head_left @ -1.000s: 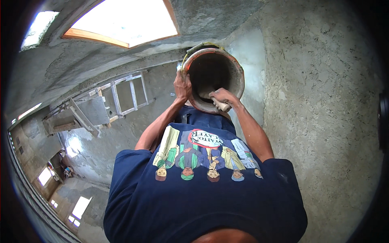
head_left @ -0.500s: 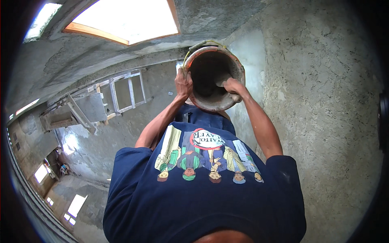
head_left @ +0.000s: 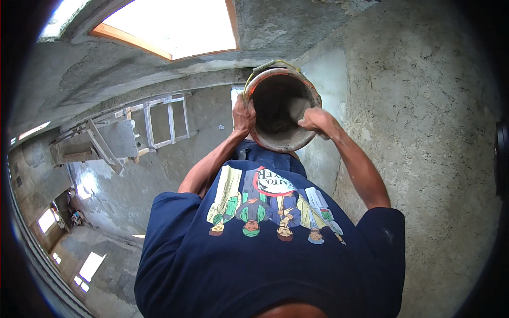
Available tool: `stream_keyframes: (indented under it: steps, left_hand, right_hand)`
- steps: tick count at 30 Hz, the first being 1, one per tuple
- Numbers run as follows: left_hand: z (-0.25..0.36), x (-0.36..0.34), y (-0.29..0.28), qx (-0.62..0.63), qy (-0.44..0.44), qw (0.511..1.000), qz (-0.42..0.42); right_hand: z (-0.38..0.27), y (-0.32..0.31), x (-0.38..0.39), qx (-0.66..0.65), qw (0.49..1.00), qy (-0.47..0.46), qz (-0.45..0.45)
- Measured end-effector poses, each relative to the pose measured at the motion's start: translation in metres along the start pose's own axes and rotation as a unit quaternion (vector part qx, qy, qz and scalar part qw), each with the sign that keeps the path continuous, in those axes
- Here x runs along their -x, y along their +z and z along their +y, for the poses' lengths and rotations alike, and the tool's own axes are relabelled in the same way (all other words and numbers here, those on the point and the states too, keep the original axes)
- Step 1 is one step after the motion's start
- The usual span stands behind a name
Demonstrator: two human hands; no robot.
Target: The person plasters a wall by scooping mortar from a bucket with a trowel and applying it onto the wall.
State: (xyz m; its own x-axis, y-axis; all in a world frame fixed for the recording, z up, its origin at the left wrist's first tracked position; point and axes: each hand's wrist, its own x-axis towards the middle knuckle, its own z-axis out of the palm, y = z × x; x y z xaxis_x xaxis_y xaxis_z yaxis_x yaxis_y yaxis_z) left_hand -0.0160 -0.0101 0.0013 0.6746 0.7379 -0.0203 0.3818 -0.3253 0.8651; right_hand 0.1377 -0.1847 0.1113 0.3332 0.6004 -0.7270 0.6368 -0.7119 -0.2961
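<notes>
A mortar-smeared bucket is held up in front of my torso, its dark mouth tipped toward me. My left hand is closed on the left side of its rim. At the right side of the mouth, my right hand is closed around the handle of a trowel, mostly hidden by the fingers. The trowel's grey blade points into the bucket against the inner wall. A yellowish wire bail arches over the far rim. How much the bucket holds is too dark to tell.
A rough plastered wall rises close on my right. On the left stand a wooden frame and leaning boards. An orange-framed window opening lies at the upper left.
My right hand has moved outward and slightly down, drawing the trowel toward the bucket's right side. The bucket has sunk a little in view, with my left hand still on its rim.
</notes>
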Motion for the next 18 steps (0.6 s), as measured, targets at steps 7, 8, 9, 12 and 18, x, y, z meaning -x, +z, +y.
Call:
stream_keyframes:
  steps: [7, 8, 9, 12, 18]
  left_hand:
    - [0.019, 0.007, 0.003, 0.064, 0.053, 0.996, 0.012]
    - [0.024, 0.008, 0.004, 0.065, 0.051, 0.996, 0.014]
    - [0.027, 0.012, 0.006, 0.075, 0.051, 0.996, 0.003]
    - [0.032, 0.015, 0.013, 0.090, 0.067, 0.994, -0.015]
    - [0.036, 0.014, 0.016, 0.092, 0.110, 0.988, -0.060]
  right_hand:
    - [-0.001, 0.059, -0.037, 0.305, 0.935, 0.101, 0.152]
    - [0.001, 0.072, -0.040, 0.351, 0.914, 0.116, 0.165]
    - [-0.015, 0.070, -0.029, 0.350, 0.910, 0.155, 0.163]
    - [-0.007, 0.082, -0.035, 0.284, 0.944, 0.165, 0.032]
    - [0.033, 0.051, -0.030, 0.141, 0.987, 0.077, 0.022]
